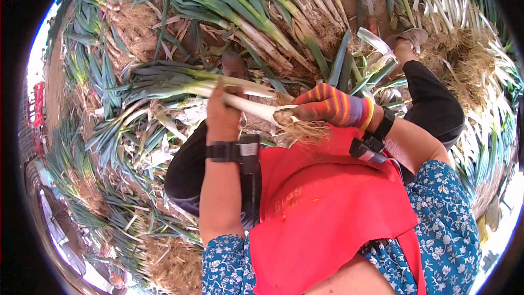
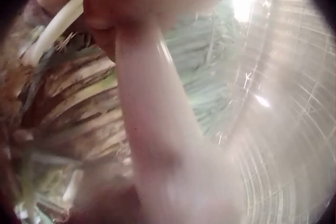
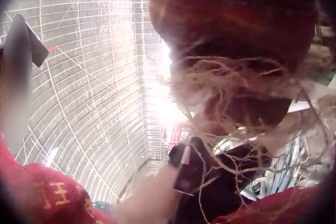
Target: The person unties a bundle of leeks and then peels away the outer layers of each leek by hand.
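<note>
My bare left hand grips a thick green onion around its white stalk, with its leaves trailing off to the left. A second white stalk runs beside it, passing behind the same hand. In the left wrist view the pale stalk comes down from the curled fingers. My right hand, in a striped knit glove, holds the onion at its root end. Stringy roots hang just below the gloved fingers, and in the right wrist view roots cross in front of the dark glove.
Piles of green onions lie on the ground ahead, and more with white stalks at far right. Loose leaves and peelings cover the ground at left. A red apron spreads over the lap. A foot rests at right.
</note>
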`<state>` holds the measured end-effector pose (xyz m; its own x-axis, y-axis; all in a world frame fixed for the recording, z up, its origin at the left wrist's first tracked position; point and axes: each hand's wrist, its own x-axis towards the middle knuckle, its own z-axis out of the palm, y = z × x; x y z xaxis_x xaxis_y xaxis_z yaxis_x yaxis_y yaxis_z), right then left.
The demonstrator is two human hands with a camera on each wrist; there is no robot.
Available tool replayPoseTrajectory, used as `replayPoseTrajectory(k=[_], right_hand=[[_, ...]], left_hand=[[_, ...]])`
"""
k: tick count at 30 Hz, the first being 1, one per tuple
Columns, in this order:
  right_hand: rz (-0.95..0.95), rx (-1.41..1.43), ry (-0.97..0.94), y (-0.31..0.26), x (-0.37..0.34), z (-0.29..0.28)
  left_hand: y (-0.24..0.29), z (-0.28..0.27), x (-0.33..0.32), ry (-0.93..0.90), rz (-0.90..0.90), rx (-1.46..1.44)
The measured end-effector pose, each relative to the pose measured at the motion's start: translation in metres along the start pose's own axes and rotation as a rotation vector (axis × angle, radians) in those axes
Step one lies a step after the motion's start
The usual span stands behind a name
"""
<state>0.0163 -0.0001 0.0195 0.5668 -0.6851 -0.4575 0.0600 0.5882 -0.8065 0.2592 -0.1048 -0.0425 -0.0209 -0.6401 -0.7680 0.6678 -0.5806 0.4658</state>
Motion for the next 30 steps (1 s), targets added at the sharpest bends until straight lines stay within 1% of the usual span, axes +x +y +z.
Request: replayPoseTrajectory(k=[1,2,3,4,5,7,8,9,10,12,14,16,17,19,20,21,22,23,24,25,26,27,28,30], right_hand=[[-0.177,-0.131,0.014,0.012,0.005,0.004],[-0.434,-0.515,-0.022,0.022,0.011,0.001],[-0.715,-0.878,0.039,0.032,0.017,-0.002],[-0.719,-0.880,0.031,0.041,0.020,-0.001],[-0.492,-0.623,0.045,0.050,0.021,0.001],[-0.663,-0.723,0.014,0.054,0.026,0.007],[-0.666,-0.726,0.005,0.058,0.022,0.012],[-0.575,-0.701,0.100,0.050,0.012,0.027],[-0.615,-0.706,0.187,0.047,0.009,0.036],[-0.684,-0.715,0.367,0.040,0.003,0.054],[-0.647,-0.748,0.371,0.030,-0.012,0.058],[-0.634,-0.780,0.381,0.028,-0.025,0.060],[-0.725,-0.892,0.385,0.032,-0.031,0.059],[-1.057,-1.335,0.359,0.030,-0.040,0.052],[-1.056,-1.336,0.359,0.032,-0.045,0.051],[-1.063,-1.387,0.372,0.034,-0.050,0.051],[-1.069,-1.438,0.386,0.034,-0.055,0.052],[-1.022,-1.425,0.360,0.033,-0.061,0.052],[-1.018,-1.428,0.359,0.029,-0.066,0.054],[-0.985,-1.419,0.353,0.025,-0.071,0.057],[-0.953,-1.411,0.349,0.024,-0.074,0.059],[-0.967,-1.441,0.390,0.025,-0.074,0.062],[-0.966,-1.442,0.387,0.023,-0.076,0.063],[-0.836,-1.437,0.269,0.013,-0.082,0.065]], left_hand=[[-0.016,0.005,-0.013,0.019,-0.039,0.024],[-0.031,0.010,-0.026,0.037,-0.079,0.049],[-0.042,0.005,-0.029,-0.001,-0.094,0.012],[-0.046,0.006,-0.029,0.105,-0.109,-0.024],[-0.048,0.004,-0.030,0.108,-0.106,0.001],[-0.049,-0.002,-0.029,0.111,-0.096,0.017],[-0.048,-0.005,-0.026,0.089,-0.092,0.055],[-0.047,-0.008,-0.025,0.068,-0.089,0.095],[-0.046,-0.009,-0.027,0.071,-0.084,0.093],[-0.045,-0.010,-0.028,-0.008,-0.141,0.095],[-0.050,-0.007,-0.024,-0.039,-0.168,0.073],[-0.058,-0.003,-0.021,-0.032,-0.212,0.143],[-0.063,-0.004,-0.022,-0.089,-0.212,0.150],[-0.073,0.003,-0.028,-0.111,-0.219,0.168],[-0.078,0.005,-0.032,-0.129,-0.226,0.190],[-0.081,0.008,-0.036,-0.134,-0.206,0.266],[-0.087,0.005,-0.029,-0.137,-0.209,0.266],[-0.095,0.002,-0.017,-0.130,-0.187,0.293],[-0.096,0.006,-0.020,-0.122,-0.166,0.317],[-0.097,0.006,-0.025,-0.129,-0.223,0.308],[-0.097,0.008,-0.029,-0.132,-0.224,0.305],[-0.097,0.009,-0.032,-0.107,-0.203,0.346],[-0.097,0.010,-0.034,-0.081,-0.182,0.386],[-0.097,0.012,-0.038,-0.087,-0.182,0.381]])
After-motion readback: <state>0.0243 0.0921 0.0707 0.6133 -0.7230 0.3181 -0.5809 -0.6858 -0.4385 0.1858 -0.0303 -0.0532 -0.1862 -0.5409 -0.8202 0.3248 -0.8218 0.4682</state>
